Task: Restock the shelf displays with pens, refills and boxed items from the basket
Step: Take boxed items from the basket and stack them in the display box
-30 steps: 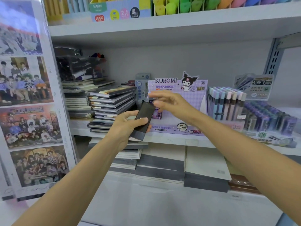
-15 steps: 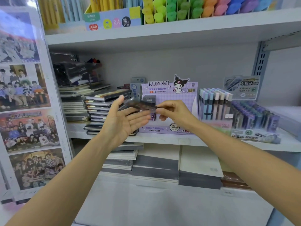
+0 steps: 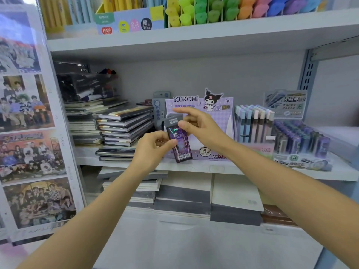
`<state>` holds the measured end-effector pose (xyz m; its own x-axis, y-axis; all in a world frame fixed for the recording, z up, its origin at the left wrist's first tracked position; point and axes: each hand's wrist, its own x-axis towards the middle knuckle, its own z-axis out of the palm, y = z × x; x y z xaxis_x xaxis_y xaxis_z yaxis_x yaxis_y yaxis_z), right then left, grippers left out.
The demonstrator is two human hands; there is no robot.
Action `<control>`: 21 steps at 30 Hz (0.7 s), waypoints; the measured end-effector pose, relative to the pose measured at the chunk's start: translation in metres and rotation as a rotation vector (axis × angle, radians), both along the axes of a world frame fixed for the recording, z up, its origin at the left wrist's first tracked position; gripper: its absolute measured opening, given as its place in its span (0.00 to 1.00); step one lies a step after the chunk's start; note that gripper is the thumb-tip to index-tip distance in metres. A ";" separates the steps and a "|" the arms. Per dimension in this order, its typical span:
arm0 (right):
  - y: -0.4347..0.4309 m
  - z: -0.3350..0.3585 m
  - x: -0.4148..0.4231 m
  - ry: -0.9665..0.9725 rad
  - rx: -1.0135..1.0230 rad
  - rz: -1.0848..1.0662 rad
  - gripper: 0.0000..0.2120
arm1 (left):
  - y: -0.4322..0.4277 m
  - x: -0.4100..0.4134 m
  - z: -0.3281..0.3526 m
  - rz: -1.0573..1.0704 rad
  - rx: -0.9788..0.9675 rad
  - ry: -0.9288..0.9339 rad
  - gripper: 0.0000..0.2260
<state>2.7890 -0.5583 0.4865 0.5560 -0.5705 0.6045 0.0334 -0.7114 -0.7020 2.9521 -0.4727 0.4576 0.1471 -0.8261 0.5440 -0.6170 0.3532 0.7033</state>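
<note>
Both forearms extended — left hand [image 3: 153, 150], right hand [image 3: 202, 127] each curled, pinching.

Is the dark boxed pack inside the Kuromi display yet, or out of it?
Out. The left hand and right hand pinch the dark boxed pack in front of the Kuromi display, barcode end down.

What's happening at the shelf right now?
A person is holding a slim dark packet with both hands in front of the purple Kuromi display box on the middle shelf. The left hand grips its lower side, and the right hand pinches its upper end. The packet is upright, slightly tilted, and not yet in the box. Stacked notebooks sit to the left and pen displays to the right.
</note>
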 end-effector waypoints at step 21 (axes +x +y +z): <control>-0.032 0.006 0.027 0.121 -0.261 -0.440 0.05 | -0.009 0.023 -0.059 0.250 -0.074 -0.987 0.28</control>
<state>2.8161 -0.5904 0.4922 0.3724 -0.6048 0.7040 -0.3778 -0.7916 -0.4802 2.9754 -0.4814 0.3985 -0.2310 -0.7926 0.5643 -0.9715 0.1568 -0.1775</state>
